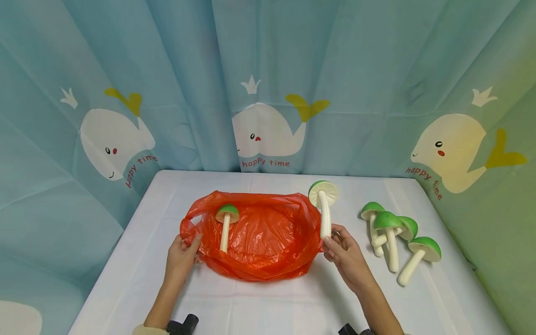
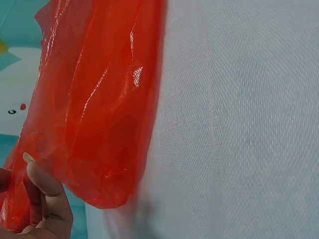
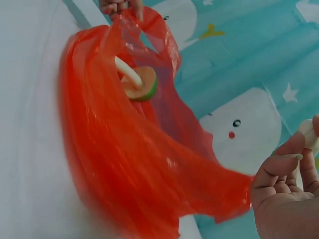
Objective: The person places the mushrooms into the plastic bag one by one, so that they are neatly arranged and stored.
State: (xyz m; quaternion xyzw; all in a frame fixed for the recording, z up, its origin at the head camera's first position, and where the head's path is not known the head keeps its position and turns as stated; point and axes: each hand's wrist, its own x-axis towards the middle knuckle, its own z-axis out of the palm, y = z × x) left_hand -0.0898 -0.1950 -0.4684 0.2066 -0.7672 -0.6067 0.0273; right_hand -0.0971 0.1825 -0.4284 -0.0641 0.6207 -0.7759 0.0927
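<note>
A red plastic bag (image 1: 261, 232) lies spread with its mouth open in the middle of the table. My left hand (image 1: 181, 258) grips the handle at its left end, thumb on top. Inside the bag, toward the left, is one toy mushroom (image 1: 225, 230) with a green cap and pale stem. In my right hand (image 1: 345, 253), the lower stem of another green-capped mushroom (image 1: 324, 216) is pinched, cap up, beside the bag's right edge. The right wrist view shows only the stem's end at my fingertips (image 3: 289, 147), with the bag's right handle close by.
Several more green-capped mushrooms (image 1: 389, 221) lie in a loose pile on the right of the white-covered table (image 1: 268, 307). One mushroom (image 1: 418, 258) sits nearest the right edge. A blue curtain (image 1: 356, 70) with printed whales hangs behind and at the sides.
</note>
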